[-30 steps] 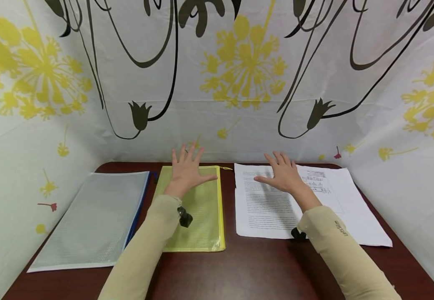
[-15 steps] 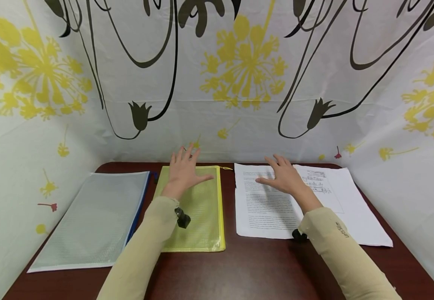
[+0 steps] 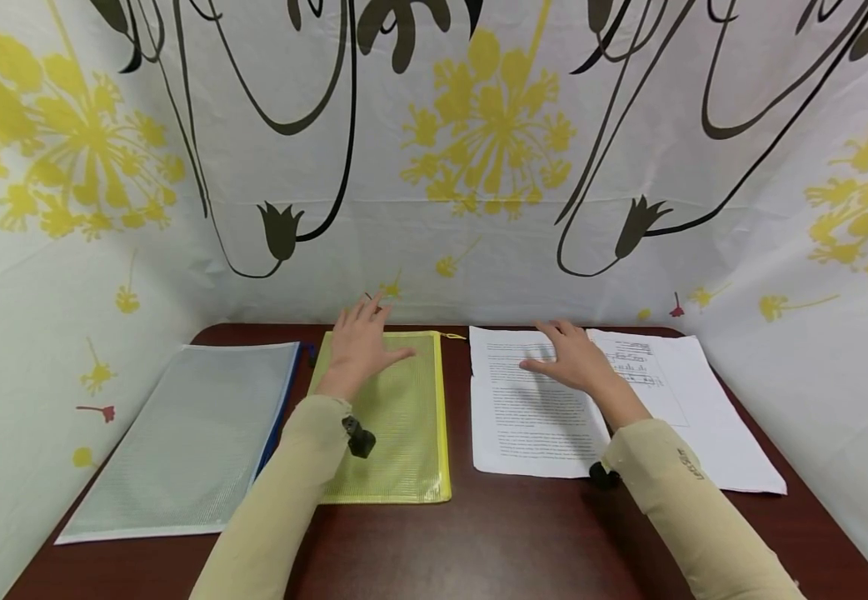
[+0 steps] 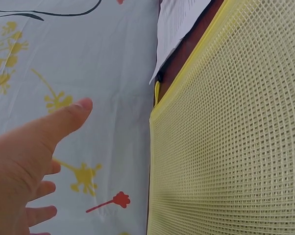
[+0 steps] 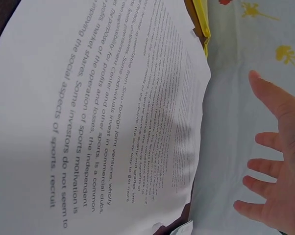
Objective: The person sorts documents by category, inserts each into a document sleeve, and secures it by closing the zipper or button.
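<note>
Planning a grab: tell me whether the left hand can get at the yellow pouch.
Probably yes: the left hand hovers above the yellow pouch, holding nothing, and nothing visible lies between them.

Stretches both arms (image 3: pixel 269 508) forward, holds left hand (image 3: pixel 356 348) and right hand (image 3: pixel 576 361) well apart with fingers (image 5: pixel 265 168) loosely extended and thumbs (image 4: pixel 61 123) inward.

- Head view: from above, facing forward and down towards the backdrop (image 3: pixel 419 250)
- Left wrist view: close over the yellow folder (image 4: pixel 226 137), rolled sideways
- Right wrist view: close over the printed sheet (image 5: pixel 113 122), rolled oppositely
- All three share backdrop, yellow folder and printed sheet
</note>
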`<state>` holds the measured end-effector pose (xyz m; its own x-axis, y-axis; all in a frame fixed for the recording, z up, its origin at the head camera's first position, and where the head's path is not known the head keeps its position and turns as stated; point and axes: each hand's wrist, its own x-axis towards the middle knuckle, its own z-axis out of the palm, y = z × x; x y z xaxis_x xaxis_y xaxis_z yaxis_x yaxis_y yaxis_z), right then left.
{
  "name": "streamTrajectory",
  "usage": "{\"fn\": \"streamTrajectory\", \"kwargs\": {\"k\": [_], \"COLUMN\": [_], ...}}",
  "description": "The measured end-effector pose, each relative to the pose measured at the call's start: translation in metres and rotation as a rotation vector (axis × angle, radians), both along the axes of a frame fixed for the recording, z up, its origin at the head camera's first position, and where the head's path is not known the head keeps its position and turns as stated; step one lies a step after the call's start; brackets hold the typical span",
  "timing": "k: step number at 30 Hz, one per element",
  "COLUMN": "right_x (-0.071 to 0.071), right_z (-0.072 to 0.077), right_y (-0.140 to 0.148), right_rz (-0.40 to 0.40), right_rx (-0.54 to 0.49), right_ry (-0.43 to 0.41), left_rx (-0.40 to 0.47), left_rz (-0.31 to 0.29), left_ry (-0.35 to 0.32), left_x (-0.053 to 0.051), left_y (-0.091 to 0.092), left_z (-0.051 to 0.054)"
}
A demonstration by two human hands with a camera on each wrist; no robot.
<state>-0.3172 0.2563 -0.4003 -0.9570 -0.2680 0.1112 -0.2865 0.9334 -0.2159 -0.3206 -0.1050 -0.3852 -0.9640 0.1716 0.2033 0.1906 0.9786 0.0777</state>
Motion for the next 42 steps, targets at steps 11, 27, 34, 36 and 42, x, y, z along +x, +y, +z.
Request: {"fn": "streamTrajectory", "kwargs": {"k": [11,27,34,36,42], "right_x": [0.001,0.011,0.014,0.016,0.020], "right_z": [-0.007,-0.011,-0.015,-0.015,-0.014], "right_y": [0.010,0.029,0.036,0.036,0.038], "right_rz": [-0.031,-0.059,-0.078,-0.081,-0.102], "right_rx": [-0.003,0.000,0.004,0.004,-0.006], "right_ry": [-0.035,-0.080,-0.105,-0.116,-0.127], "left_rx": [-0.019,0.021,0.082,0.092,0.088], "left_rz": [0.022,0.089,0.087,0.086,0.102], "left_ry": [-0.041,-0.135,-0.129,-0.125,-0.102], "left_x": [0.001,0.004,0.007,0.007,0.012], "left_y": [-0.007,-0.024,-0.038,-0.043,-0.056], "left_z": [-0.001,0.001,-0.003,-0.005,-0.007]}}
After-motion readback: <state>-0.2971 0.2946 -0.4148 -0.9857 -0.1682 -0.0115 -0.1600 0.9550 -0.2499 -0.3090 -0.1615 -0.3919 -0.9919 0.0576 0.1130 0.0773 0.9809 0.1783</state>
